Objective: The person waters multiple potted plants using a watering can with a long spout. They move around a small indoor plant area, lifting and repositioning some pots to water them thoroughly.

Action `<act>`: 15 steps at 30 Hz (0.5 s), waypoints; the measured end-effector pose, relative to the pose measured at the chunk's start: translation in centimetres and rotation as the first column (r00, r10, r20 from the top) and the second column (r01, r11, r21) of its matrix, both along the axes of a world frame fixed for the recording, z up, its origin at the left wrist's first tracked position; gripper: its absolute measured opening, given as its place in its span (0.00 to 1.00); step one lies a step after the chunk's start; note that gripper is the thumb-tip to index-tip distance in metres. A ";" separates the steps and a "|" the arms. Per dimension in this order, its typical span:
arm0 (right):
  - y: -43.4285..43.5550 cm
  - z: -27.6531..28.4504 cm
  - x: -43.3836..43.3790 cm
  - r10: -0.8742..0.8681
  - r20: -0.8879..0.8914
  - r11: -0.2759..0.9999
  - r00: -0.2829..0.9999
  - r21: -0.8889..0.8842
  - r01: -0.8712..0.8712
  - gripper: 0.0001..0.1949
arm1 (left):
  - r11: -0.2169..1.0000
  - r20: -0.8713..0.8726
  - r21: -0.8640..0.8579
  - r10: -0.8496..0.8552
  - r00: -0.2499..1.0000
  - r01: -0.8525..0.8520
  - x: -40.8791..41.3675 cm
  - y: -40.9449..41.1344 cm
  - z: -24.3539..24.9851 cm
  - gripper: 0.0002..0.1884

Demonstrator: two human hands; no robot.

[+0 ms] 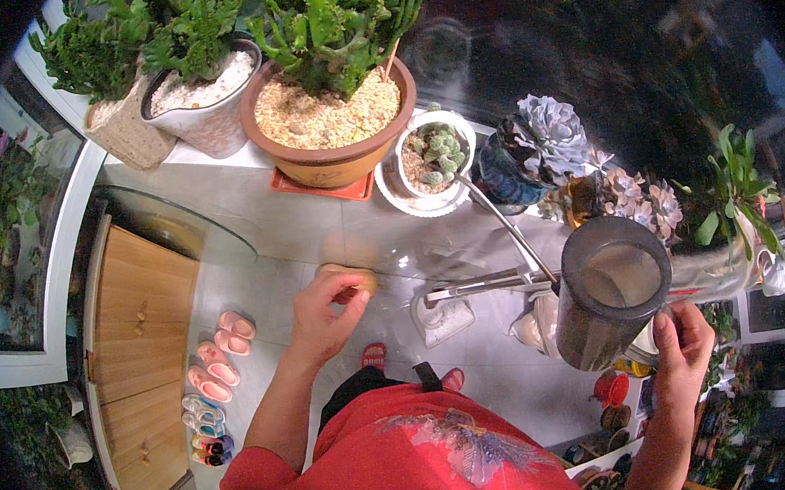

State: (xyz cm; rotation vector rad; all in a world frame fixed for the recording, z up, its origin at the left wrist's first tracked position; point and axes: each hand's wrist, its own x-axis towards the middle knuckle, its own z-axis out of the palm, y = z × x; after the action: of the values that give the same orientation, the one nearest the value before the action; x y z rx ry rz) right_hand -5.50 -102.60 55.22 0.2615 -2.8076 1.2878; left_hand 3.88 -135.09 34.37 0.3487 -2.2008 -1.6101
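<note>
My right hand grips the handle of a dark metal watering can, which is tilted to the left. Its long thin spout reaches a small cactus in a round white pot on a white scalloped saucer. Whether water flows from the tip cannot be made out. My left hand hangs over the floor with curled fingers, the thumb and forefinger near each other; nothing can be seen in it. Left of the white pot stands a big green cactus in a brown pot on an orange tray.
Two more potted cacti line the ledge at the left. A blue pot with a grey succulent stands right of the white pot. Below are a wooden cabinet, pink clogs and a white dustpan.
</note>
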 end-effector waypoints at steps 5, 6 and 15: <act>0.6 0.4 -0.3 -0.015 0.013 1.000 1.000 0.023 0.014 0.08 | 1.000 -0.001 -0.008 -0.013 1.000 0.013 -0.2 -0.3 -0.1 0.09; 0.1 0.6 -0.2 0.008 -0.019 1.000 1.000 0.027 -0.007 0.08 | 1.000 -0.005 -0.016 -0.018 1.000 0.018 -0.3 -0.4 -0.1 0.09; -0.5 1.3 -0.4 0.005 -0.061 0.998 0.998 0.069 0.000 0.07 | 0.999 0.011 -0.024 -0.025 1.000 0.025 -0.6 0.0 -0.8 0.09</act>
State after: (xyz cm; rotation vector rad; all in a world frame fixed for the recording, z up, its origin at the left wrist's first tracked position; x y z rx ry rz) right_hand -5.93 -103.06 56.53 0.3021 -2.8043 1.1635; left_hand 3.28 -135.09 33.56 0.3250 -2.2385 -1.5969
